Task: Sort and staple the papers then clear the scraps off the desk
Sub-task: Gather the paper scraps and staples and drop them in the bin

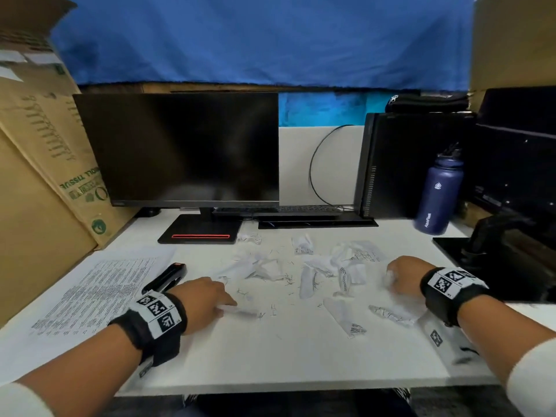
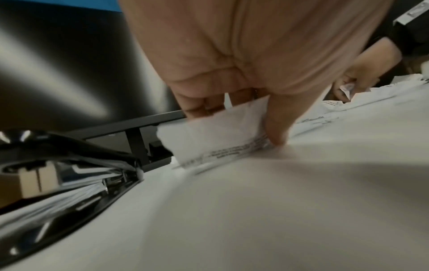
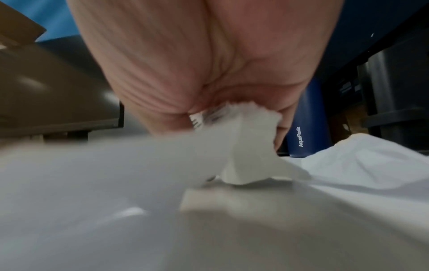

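Torn paper scraps [image 1: 313,269] and loose staples lie scattered over the middle of the white desk [image 1: 270,356]. My left hand [image 1: 207,299] sits low on the desk and pinches a printed scrap [image 2: 218,135] between thumb and fingers. My right hand [image 1: 401,273] is curled round a crumpled scrap [image 3: 246,146] at the right of the pile. A printed paper stack [image 1: 99,290] lies at the left, and a black stapler [image 1: 165,279] rests beside it, seen close up as the stapler [image 2: 69,174] in the left wrist view.
A dark monitor [image 1: 180,149] on its stand is behind the scraps, with a keyboard and computer tower [image 1: 391,164] to its right. A blue flask [image 1: 439,194] stands at the right rear. Cardboard boxes [image 1: 39,176] lean at the left, black equipment [image 1: 511,236] at the right.
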Available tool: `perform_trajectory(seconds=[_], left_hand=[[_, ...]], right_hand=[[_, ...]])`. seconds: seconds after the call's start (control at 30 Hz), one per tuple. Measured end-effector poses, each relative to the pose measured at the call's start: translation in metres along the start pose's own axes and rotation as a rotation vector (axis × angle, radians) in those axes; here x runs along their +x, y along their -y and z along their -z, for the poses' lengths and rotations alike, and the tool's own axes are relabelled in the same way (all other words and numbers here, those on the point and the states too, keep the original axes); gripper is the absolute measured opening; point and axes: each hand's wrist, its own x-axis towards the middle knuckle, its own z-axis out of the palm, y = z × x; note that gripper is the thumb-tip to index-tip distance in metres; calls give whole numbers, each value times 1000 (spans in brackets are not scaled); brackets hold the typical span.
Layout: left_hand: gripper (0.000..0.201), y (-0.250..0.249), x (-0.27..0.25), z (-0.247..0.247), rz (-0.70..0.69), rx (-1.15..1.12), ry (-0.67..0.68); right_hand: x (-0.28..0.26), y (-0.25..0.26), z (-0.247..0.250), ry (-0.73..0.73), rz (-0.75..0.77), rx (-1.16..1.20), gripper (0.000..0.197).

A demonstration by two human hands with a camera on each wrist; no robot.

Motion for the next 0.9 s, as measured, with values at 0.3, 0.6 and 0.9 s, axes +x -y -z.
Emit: perform_trajectory(seconds=[0.3, 0.6, 0.9], left_hand=[[50, 34, 4, 13, 293, -375, -297], [46, 48, 53, 6, 518, -307, -52], [71, 42, 71, -5, 518, -171, 16]], right_hand=[[-27, -4, 62, -129, 47, 651, 13], [-66, 19, 4, 219, 145, 45, 41], [-55, 16, -4, 99, 162, 22, 17]])
